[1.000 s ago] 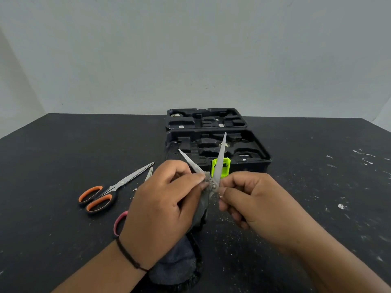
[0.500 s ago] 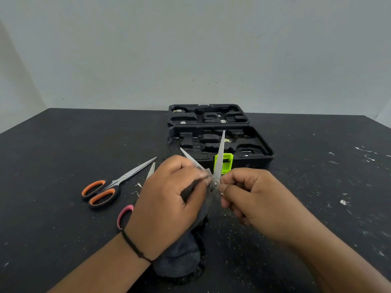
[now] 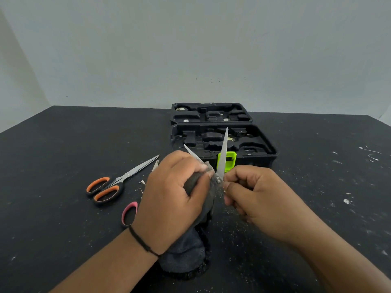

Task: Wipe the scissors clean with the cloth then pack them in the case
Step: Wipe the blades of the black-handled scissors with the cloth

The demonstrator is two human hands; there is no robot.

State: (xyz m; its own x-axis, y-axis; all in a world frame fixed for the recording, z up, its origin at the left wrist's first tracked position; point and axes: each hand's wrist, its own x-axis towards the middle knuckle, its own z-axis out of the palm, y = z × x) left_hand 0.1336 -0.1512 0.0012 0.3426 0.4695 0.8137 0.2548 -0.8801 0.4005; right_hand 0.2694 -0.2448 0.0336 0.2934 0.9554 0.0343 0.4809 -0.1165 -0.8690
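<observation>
Gripping the dark cloth (image 3: 186,256), the left hand (image 3: 169,199) curls its fingers round a fold of it and presses that fold against the left blade of the open scissors (image 3: 222,157), near the pivot. The rest of the cloth hangs down to the bench (image 3: 53,229). The right hand (image 3: 260,197) is closed in a pinch on the scissors just below the pivot; the handles are hidden behind both hands. Both blades point up and away, spread apart.

Risk: the blades are exposed beside the fingers, so a slip of the cloth along the edge could cut the left hand.

Left of the hands lie the orange-handled scissors (image 3: 110,185) and the pink-handled scissors (image 3: 129,213), partly hidden. Beyond stands the open case (image 3: 264,144), its green latch (image 3: 229,160) facing the person.
</observation>
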